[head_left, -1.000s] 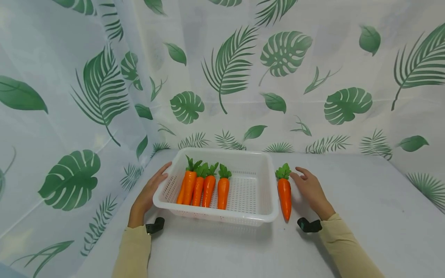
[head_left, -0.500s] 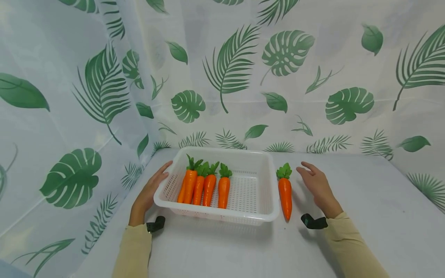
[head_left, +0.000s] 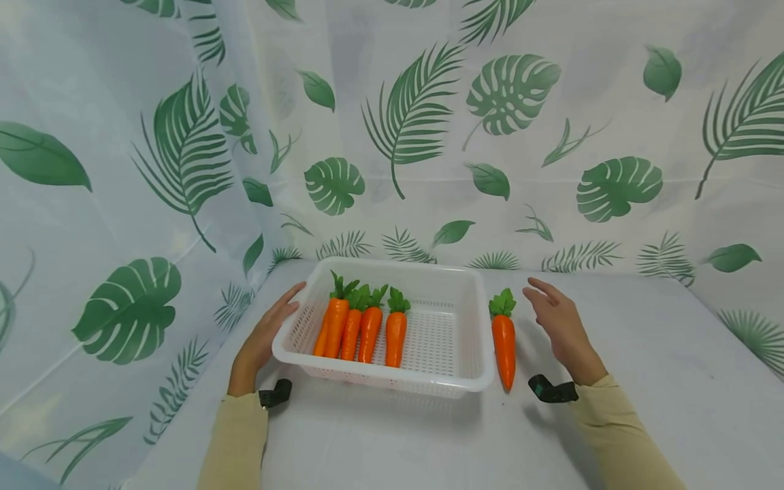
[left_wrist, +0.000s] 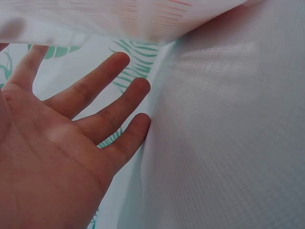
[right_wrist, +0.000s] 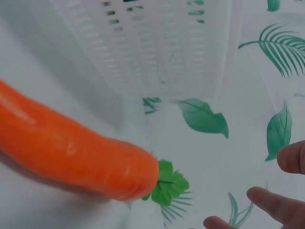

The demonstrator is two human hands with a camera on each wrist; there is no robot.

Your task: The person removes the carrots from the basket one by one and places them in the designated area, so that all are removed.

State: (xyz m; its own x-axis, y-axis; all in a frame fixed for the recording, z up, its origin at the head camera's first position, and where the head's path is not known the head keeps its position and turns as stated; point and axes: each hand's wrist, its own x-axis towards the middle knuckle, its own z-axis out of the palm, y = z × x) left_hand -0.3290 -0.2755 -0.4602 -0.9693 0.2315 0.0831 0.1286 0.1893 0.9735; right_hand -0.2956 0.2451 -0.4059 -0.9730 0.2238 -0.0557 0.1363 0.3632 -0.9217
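Has the left hand (head_left: pixel 263 340) at the left end of the white basket (head_left: pixel 416 382), with fingers spread and gripping nothing; cannot tell about contact with the wall. Has the right hand (head_left: pixel 562 330) to the right of the loose carrot (head_left: pixel 505 347), apart from it, with fingertips parted and likewise holding nothing. Shows that carrot on the white table (head_left: pixel 392 442), just beside the basket's right end, with leafy top pointing away. Shows five carrots (head_left: pixel 370 333) in the basket, toward the left, with the rightmost set slightly apart. Wears tan sleeves (head_left: pixel 235 439). Has leaf-print cloth (head_left: pixel 429 218) behind the table.
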